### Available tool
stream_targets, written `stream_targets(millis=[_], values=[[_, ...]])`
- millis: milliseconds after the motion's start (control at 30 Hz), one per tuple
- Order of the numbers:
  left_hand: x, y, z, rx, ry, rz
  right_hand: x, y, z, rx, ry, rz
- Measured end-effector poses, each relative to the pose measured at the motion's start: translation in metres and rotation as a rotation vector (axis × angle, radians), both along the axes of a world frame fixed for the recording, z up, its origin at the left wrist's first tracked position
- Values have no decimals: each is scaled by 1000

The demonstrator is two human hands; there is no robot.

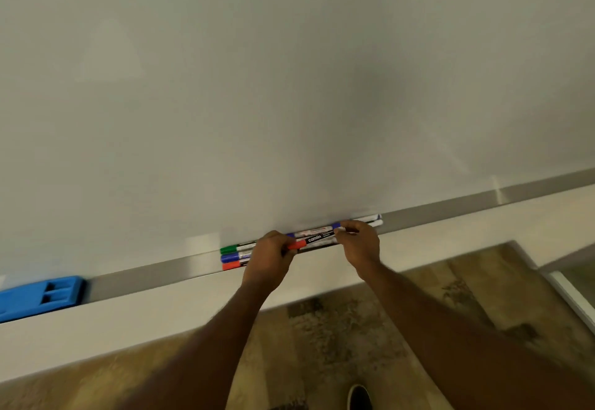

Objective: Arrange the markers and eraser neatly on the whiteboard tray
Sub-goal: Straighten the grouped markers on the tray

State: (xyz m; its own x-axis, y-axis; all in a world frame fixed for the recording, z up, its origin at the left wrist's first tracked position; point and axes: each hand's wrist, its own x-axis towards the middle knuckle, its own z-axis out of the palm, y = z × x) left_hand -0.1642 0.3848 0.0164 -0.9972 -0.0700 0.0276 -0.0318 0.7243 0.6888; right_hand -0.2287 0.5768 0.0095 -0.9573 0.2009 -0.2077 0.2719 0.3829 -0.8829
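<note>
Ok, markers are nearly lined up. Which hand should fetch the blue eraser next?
Left, probably. The blue eraser sits far left on the tray, on the left hand side. The right hand is farther away and would have to cross over.

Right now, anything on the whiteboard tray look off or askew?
Nothing damaged or spilled. The markers sit in two bunches: green, blue and red caps lined up at the left, and a second bunch between the left hand and right hand. The blue eraser lies far left on the tray, apart from them.
</note>
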Motion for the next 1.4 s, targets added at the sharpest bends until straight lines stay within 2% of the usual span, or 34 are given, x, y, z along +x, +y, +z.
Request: stream_targets(millis=[300,700,1233,1400], values=[[-45,87,-15,-122,-18,-61,-23,82,-8,222,58,-3],[-83,125,-41,-265,-63,-133,-47,112,-31,496,-36,96],[-82,122,-45,-366,-1,-223,-42,111,-35,555,-100,144],[-74,107,-42,-325,9,-198,-33,106,-28,561,41,84]])
